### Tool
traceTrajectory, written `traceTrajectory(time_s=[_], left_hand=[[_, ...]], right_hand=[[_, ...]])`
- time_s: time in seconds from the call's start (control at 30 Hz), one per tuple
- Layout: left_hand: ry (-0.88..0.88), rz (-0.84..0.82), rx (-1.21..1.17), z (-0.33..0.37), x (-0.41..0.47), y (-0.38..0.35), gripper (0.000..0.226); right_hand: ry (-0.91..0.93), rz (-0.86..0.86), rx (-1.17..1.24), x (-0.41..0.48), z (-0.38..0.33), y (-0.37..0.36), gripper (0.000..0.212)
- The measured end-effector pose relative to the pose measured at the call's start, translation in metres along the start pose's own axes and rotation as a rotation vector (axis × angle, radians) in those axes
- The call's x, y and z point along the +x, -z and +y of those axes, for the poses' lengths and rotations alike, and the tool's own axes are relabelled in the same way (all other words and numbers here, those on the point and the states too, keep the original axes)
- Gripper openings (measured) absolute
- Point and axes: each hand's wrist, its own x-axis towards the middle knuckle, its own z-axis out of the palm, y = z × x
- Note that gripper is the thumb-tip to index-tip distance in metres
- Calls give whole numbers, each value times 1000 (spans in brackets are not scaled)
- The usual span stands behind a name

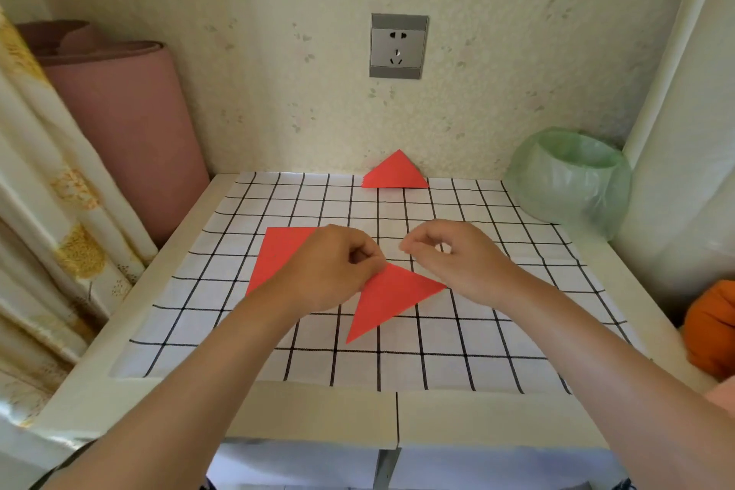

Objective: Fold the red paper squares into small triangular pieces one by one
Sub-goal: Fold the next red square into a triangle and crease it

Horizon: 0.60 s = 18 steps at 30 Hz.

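Note:
A red paper folded into a triangle [387, 298] hangs tilted just over the middle of the checked mat. My left hand [332, 270] pinches its upper corner. My right hand [457, 257] hovers just right of that corner with fingers curled, thumb and forefinger close together, holding nothing that I can see. Its wrist covers the triangle's right tip. Flat red paper [278, 255] lies on the mat to the left, partly hidden under my left hand. A folded red triangle [395, 173] leans against the wall at the back.
The checked mat [497, 330] covers a white table. A green plastic-lined bin [572, 175] stands at the back right. A pink rolled mat [127, 123] and a curtain are on the left, an orange object [712, 326] at the right edge, a wall socket [397, 46] above.

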Motion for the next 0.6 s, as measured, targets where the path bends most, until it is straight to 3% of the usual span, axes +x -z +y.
traceTrajectory(time_s=[0.2, 0.6], left_hand=[[-61, 35, -9, 1, 0, -10, 22], [6, 85, -20, -12, 8, 10, 17]], right_hand=[[6, -53, -25, -1, -2, -12, 16], [-77, -84, 19, 1, 10, 8, 21]])
